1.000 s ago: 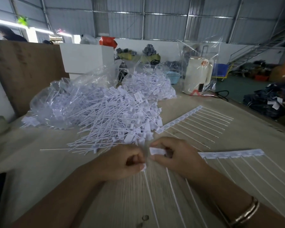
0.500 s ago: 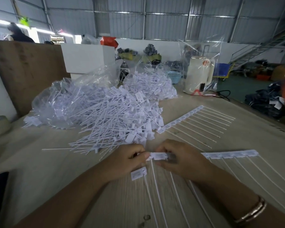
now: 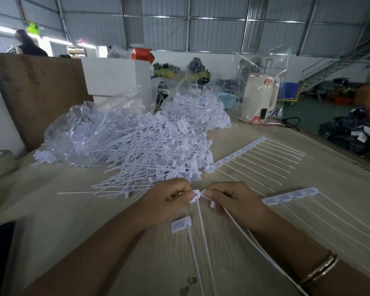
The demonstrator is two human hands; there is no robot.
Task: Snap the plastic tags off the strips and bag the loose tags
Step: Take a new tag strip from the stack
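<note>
Small white rectangular plastic tag with a thin tail, pinched at centre frame between thumb and curled fingers of the left hand. Right hand just beside it, fingers curled round the near end of the white strip of joined tags, which runs off to the right with tails trailing toward the lower right. Another loose white tag flat below the left hand, tail pointing down the frame. Second white strip of joined tags farther up and right of centre, well apart from the hands. Big heap of loose white tags above the hands, spilling out of a crumpled clear plastic bag at mid left; a second clear bag of tags behind it. All on a pale wood-grain tabletop. Roll of tape at the left edge, brown board standing upper left, white box beside it, cream kettle in clear wrap upper right. Beyond, grey corrugated metal walls, a metal staircase at the far right, and a green floor with dark bundles. Gold bangle on the right wrist.
</note>
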